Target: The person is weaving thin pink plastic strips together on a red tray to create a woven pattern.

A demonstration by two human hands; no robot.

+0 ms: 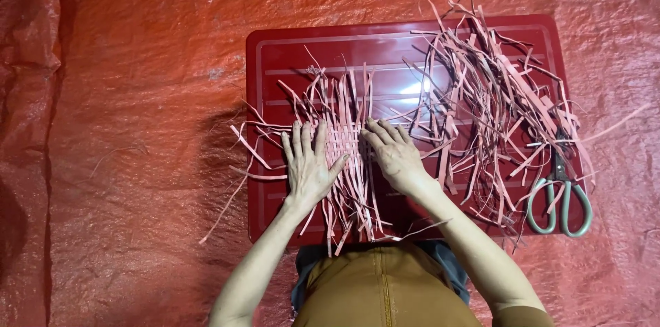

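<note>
The left hand lies flat and spread, palm down, on the woven patch of pink strips, its thumb angled toward the middle of the weave. The right hand rests on the patch's right edge, fingers slightly curled and pressing down, pinching nothing that can be seen. The patch sits on the near left half of a glossy red tray, loose strip ends fanning out from it above, below and over the tray's left rim. Doing this well likely means steady, even pressure from both palms, so the crossings stay square and tight. Right of the patch lies a tangled pile of loose strips, and at the tray's right edge rest scissors with grey-green handles. The tray lies on a red plastic sheet.
</note>
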